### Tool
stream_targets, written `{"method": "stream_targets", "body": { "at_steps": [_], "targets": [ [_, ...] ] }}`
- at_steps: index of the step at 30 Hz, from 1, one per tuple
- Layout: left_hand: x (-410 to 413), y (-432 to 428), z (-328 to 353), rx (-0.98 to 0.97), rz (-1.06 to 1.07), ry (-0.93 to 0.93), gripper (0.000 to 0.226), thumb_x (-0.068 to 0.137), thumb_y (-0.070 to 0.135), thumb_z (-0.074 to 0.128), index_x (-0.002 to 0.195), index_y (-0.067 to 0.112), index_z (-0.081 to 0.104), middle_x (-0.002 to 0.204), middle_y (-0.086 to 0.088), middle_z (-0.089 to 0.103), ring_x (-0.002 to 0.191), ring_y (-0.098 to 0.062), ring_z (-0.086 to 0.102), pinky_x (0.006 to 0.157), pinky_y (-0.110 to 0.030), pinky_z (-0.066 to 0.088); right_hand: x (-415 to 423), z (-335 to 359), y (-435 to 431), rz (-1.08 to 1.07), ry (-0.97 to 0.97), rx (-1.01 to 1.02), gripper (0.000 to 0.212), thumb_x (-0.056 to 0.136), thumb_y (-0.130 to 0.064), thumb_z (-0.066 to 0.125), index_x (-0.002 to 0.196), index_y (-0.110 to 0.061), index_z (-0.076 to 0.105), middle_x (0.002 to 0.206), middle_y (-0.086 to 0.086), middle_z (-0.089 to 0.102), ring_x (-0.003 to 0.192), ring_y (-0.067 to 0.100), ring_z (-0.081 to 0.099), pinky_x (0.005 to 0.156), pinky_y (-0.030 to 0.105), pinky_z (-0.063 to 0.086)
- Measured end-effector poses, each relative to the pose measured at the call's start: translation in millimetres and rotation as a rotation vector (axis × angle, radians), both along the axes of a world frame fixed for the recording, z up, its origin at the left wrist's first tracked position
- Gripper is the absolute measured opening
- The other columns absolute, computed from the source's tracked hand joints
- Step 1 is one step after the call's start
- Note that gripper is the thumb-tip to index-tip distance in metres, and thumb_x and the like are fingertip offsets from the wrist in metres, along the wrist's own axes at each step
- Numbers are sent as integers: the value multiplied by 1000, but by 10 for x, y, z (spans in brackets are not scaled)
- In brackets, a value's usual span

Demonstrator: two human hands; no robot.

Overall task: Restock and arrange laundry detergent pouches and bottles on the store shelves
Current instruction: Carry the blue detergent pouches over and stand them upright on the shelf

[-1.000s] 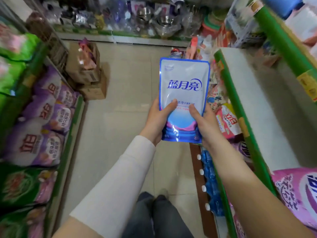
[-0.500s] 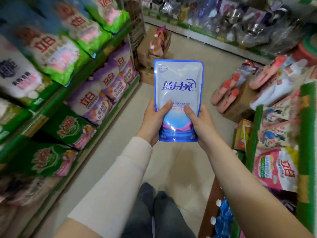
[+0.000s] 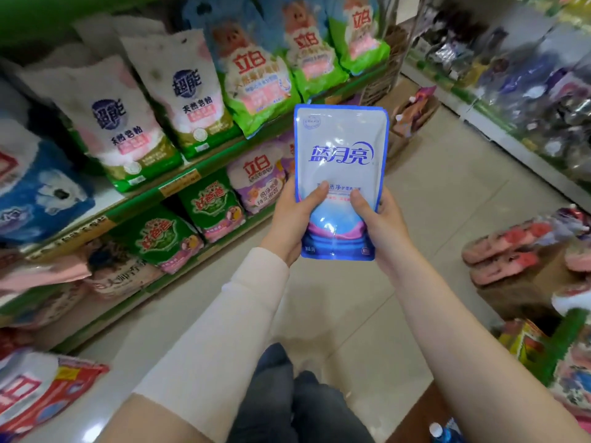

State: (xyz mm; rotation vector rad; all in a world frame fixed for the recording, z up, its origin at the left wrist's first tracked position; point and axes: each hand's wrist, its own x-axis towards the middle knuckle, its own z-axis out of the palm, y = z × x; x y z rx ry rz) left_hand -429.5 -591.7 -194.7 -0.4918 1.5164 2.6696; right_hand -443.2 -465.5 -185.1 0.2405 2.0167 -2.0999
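Green-edged metal shelves run down my left side, packed with white and green plastic bags of washing powder that stand right up to the shelf lips. My left hand grips the lower left edge of a glossy blue-bordered white detergent pouch with blue lettering, thumb laid across its front. My right hand grips the lower right edge the same way. Both hands hold the pouch upright in the air, above the aisle and clear of the shelf edge. Pale beige floor tiles lie open beyond and to the right of it. Pink rubber slippers sit stacked at the right margin. Behind them, a white-edged shelf of wrapped goods borders the aisle's far side.
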Motion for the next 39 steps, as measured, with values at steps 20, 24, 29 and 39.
{"method": "stream_targets", "body": {
  "at_steps": [20,24,29,39],
  "targets": [
    [-346,-1148,369,-82,467,17,20,89,6,58,105,18,57,102,-6,69,89,-19,68,84,-33,56,-908,213,-1360,416,79,-40,18,89,-16,62,106,-22,58,117,9,65,105,23,64,93,41,52],
    [-375,-1512,557,-120,557,9,28,88,7,61,114,14,55,112,-12,67,100,-28,65,90,-40,53,-979,426,-1777,501,110,-106,25,90,-11,59,115,-14,56,116,10,65,105,23,64,90,35,53],
    [-382,-2043,842,-159,625,66,31,88,7,60,118,12,55,113,-11,67,100,-26,65,88,-36,54,-1028,701,-2354,559,178,-122,17,89,-16,62,104,-25,61,114,7,67,103,22,65,89,38,53],
    [-479,-2997,1473,-169,699,145,24,87,9,61,111,11,60,105,-10,70,92,-23,68,84,-36,56,-1224,1349,-3351,638,164,-205,19,88,-16,61,108,-16,60,108,9,69,96,25,68,87,41,54]
  ]
}}
